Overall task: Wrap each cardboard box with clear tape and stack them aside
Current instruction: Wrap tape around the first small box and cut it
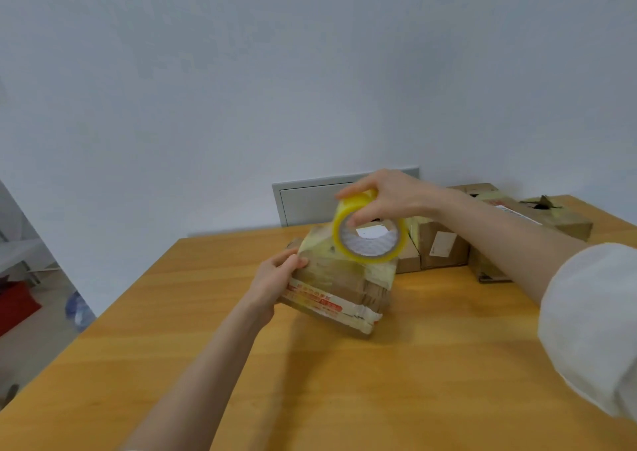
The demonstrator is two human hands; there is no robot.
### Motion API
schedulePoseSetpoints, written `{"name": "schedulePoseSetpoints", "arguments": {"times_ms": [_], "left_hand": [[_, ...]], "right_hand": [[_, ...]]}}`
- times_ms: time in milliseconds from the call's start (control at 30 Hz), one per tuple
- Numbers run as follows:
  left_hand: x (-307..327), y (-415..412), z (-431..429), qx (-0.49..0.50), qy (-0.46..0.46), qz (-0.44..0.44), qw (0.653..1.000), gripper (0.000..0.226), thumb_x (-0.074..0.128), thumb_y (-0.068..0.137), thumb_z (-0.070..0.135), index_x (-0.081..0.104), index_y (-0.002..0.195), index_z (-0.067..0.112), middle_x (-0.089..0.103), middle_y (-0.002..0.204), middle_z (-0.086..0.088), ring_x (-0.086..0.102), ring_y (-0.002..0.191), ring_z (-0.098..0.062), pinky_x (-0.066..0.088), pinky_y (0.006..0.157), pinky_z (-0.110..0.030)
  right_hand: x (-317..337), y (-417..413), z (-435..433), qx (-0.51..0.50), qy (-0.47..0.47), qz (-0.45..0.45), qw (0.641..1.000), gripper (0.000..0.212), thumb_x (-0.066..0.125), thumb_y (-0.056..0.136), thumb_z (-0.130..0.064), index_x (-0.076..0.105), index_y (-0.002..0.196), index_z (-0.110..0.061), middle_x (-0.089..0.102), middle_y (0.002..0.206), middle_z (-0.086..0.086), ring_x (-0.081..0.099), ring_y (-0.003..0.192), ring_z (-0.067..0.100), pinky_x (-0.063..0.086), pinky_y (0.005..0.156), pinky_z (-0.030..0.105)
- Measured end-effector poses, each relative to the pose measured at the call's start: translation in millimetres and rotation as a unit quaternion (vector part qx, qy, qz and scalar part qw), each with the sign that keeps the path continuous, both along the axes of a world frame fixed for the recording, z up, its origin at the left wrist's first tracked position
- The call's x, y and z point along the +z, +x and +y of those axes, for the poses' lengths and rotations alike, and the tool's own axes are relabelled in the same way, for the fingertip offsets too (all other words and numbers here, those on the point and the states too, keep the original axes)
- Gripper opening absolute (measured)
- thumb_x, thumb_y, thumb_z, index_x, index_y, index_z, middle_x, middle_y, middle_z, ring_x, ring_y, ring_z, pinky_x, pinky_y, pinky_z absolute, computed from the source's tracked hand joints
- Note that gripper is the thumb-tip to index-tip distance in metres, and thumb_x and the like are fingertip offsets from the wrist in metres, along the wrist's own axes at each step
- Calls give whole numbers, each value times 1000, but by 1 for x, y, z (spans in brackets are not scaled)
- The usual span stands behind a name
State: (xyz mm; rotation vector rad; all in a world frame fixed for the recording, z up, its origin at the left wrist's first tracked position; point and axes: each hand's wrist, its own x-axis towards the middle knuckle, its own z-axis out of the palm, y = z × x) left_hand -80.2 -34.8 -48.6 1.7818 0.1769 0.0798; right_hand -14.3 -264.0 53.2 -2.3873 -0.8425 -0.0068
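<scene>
A cardboard box [339,287] partly covered in yellowish clear tape stands tilted on the wooden table [344,381], raised at its left side. My left hand [275,280] grips the box's left edge, fingers curled over its top corner. My right hand [386,194] holds a roll of clear yellowish tape [367,235] just above the box's top, thumb inside the core. A stretch of tape runs from the roll onto the box's upper face.
Several more cardboard boxes [444,244] sit in a row at the table's far right, one with a torn top [551,216]. A grey wall panel [310,202] is behind the table. A red object [15,304] and a water jug [79,309] lie on the floor at left.
</scene>
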Motion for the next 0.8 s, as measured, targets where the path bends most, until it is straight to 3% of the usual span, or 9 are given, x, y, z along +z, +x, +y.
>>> {"name": "schedulePoseSetpoints", "arguments": {"times_ms": [100, 200, 467, 667, 800], "left_hand": [[-9, -6, 7, 16, -26, 15, 999, 35, 54, 95, 27, 56, 130, 25, 65, 92, -2, 63, 79, -16, 52, 66, -29], [-10, -7, 7, 25, -37, 12, 999, 36, 54, 95, 26, 57, 130, 23, 66, 89, 0, 63, 77, -14, 51, 64, -28], [-10, -9, 8, 18, -44, 7, 999, 34, 52, 96, 23, 56, 129, 26, 63, 90, 1, 61, 75, -15, 52, 65, -29], [-15, -10, 16, 25, -48, 6, 998, 32, 52, 96, 23, 58, 127, 27, 63, 92, 0, 60, 80, -18, 51, 66, -32], [-19, -9, 18, 35, -62, 10, 997, 32, 52, 95, 24, 58, 126, 27, 62, 93, -1, 58, 80, -19, 52, 67, -35]], "right_hand": [[-18, -1, -22, -18, -73, 10, 997, 44, 76, 75, -49, 66, 116, -38, 57, 108, -24, 50, 104, 2, 38, 76, 13], [-34, -1, -32, -23, -31, 18, 999, 39, 72, 79, -48, 65, 116, -39, 52, 97, -30, 50, 88, -3, 33, 67, 10], [-26, -3, -45, 9, 70, 78, 994, 30, 69, 85, -37, 66, 115, -39, 62, 101, -26, 56, 96, -2, 41, 75, 15], [-30, 3, -49, -22, -82, 20, 996, 29, 73, 80, -43, 69, 108, -41, 52, 95, -29, 51, 85, -2, 37, 67, 14], [-46, 4, -45, -22, -90, 40, 995, 29, 72, 80, -47, 67, 108, -44, 52, 114, -19, 46, 104, 5, 39, 77, 20]]}}
